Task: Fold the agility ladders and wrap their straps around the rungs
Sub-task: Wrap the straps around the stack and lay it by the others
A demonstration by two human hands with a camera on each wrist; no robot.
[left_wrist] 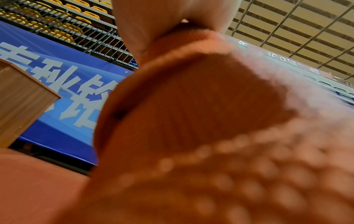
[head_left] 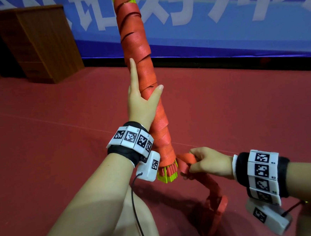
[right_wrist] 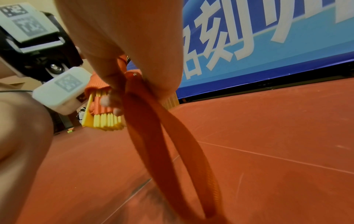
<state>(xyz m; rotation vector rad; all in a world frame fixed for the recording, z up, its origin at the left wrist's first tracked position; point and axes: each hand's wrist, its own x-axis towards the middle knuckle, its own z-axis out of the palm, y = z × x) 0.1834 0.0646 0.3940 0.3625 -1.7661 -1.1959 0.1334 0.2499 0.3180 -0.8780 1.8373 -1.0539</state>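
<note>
The ladder (head_left: 147, 90) is folded into one long bundle of yellow rungs (head_left: 168, 175), and its long axis stands almost upright, leaning a little away from the person. The top end goes out of the head view at the upper edge; the bottom end points down toward the floor (head_left: 39, 126), near the person's knee. A red strap (head_left: 135, 45) is wound in a spiral around nearly the whole bundle.

The left hand (head_left: 143, 99) holds the bundle around its middle: the thumb crosses the front, one finger lies straight along the side, and the other fingers are hidden behind it. The right hand (head_left: 204, 164), just beside the bottom end, is curled around the loose part of the strap, and this part hangs down in a loop to the floor.

The floor is a dark red sports surface with thin lines. Behind it stands a blue banner (head_left: 234, 3) with big white characters, and at the left a wooden cabinet (head_left: 36, 42). The left wrist view shows yellow seats (left_wrist: 63, 22) behind a railing above the banner.
</note>
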